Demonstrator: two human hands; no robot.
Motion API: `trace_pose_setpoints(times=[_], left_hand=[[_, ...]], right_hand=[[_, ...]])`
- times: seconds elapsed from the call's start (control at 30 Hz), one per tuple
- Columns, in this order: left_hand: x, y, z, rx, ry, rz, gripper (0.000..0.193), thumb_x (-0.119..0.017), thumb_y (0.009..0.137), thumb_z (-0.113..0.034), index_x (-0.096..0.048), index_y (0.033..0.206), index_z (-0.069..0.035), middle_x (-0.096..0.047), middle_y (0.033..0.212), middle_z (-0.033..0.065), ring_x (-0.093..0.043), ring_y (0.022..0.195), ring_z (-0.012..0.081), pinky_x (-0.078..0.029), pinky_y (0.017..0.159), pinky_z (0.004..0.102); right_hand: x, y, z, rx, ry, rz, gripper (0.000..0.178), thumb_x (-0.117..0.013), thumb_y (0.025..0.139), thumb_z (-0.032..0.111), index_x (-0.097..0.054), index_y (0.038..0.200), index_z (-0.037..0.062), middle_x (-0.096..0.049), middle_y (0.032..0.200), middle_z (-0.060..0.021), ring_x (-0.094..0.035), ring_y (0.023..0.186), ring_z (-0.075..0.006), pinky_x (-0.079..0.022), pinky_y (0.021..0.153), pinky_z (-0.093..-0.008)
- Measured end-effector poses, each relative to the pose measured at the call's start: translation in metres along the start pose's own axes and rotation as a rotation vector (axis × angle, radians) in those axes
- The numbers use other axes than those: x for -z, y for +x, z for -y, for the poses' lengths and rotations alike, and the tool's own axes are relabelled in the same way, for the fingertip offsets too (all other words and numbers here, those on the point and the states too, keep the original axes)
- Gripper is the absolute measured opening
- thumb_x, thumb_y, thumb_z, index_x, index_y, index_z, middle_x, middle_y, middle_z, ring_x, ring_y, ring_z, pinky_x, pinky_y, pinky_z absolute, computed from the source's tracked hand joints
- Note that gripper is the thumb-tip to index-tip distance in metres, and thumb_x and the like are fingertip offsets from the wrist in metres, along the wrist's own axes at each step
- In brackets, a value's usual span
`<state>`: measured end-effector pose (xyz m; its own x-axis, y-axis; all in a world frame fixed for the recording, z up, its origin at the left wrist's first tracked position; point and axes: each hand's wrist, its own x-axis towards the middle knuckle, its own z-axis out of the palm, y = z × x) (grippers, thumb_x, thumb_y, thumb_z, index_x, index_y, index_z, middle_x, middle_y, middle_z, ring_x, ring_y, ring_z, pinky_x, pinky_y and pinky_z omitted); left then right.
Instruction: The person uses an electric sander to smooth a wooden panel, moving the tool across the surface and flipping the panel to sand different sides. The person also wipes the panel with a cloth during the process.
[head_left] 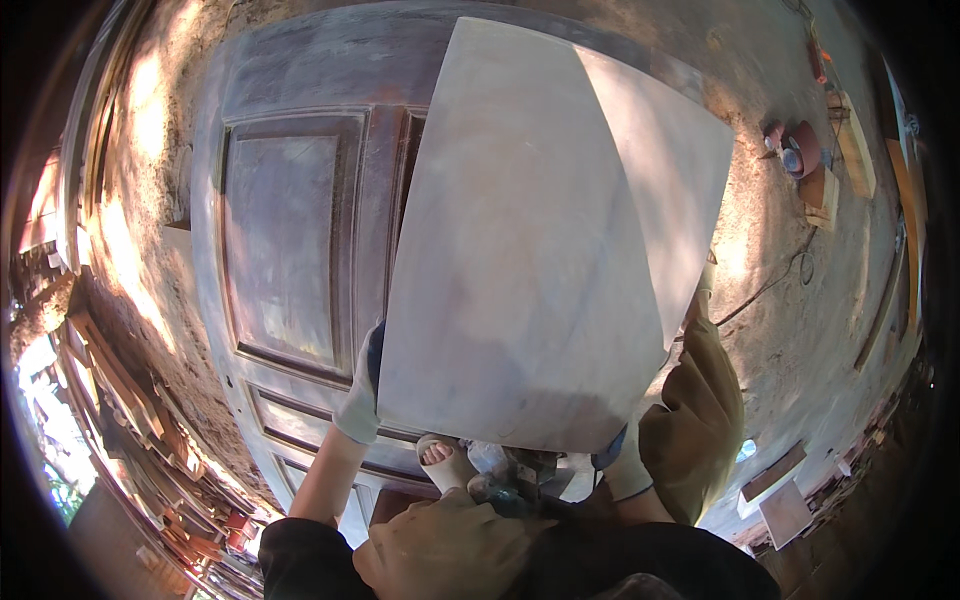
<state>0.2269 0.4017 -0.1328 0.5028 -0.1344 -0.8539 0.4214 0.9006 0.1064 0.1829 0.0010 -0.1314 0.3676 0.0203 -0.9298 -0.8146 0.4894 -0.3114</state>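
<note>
Head view: two gloved hands (358,408) (628,468) clamp fingers (375,352) on one board (520,230) overlapping one door (285,235).

Pale board (530,230) blocking centre, left door panel (283,240) unobstructed

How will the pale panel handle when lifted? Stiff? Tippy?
The pale panel is probably stiff: no obvious sag shows. Its far end may dip, since the left hand and right hand both sit by its near end.

this looks like a woodworking shop: timber offcuts (112,372) heap along the left, brown dust like sawdust (148,262) streaks the floor (790,345) beside a panelled door (285,235), and a power tool (798,152) sits by wood blocks (851,145) on the right.
</note>
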Motion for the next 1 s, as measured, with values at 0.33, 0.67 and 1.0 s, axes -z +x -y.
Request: trace_pose_setpoints(times=[0.33, 0.67, 1.0], left_hand=[[-0.006, -0.008, -0.005, -0.105, 0.220, 0.002, 0.036, -0.046, 0.103, -0.025, -0.063, 0.123, 0.000, -0.071, 0.109, 0.0113, -0.071, 0.095, 0.0240, -0.062, 0.080, 0.0379], [0.009, -0.014, -0.057, 0.000, 0.165, 0.176, 0.042, -0.041, 0.106, -0.027, -0.058, 0.132, 0.000, -0.068, 0.121, 0.0133, -0.068, 0.107, 0.0267, -0.059, 0.091, 0.0413], [-0.018, -0.033, -0.135, -0.593, 0.935, -0.024, 0.056, -0.041, 0.108, -0.043, -0.043, 0.150, -0.005, -0.058, 0.140, 0.0095, -0.055, 0.129, 0.0226, -0.038, 0.115, 0.0396]], right_hand=[[-0.015, -0.015, 0.007, 0.102, -0.104, 0.108, 0.054, -0.036, 0.108, 0.045, -0.040, 0.150, 0.0112, -0.053, 0.144, -0.0094, -0.055, 0.128, -0.0283, -0.047, 0.108, -0.0442], [-0.070, -0.051, 0.018, 0.284, -0.471, 0.143, 0.052, -0.046, 0.104, 0.038, -0.045, 0.140, -0.0008, -0.056, 0.131, -0.0149, -0.056, 0.121, -0.0271, -0.048, 0.099, -0.0376], [-0.185, -0.051, -0.010, -0.039, 0.194, -0.018, 0.044, -0.051, 0.103, 0.042, -0.055, 0.131, 0.0082, -0.062, 0.123, -0.0114, -0.064, 0.109, -0.0303, -0.058, 0.086, -0.0507]])
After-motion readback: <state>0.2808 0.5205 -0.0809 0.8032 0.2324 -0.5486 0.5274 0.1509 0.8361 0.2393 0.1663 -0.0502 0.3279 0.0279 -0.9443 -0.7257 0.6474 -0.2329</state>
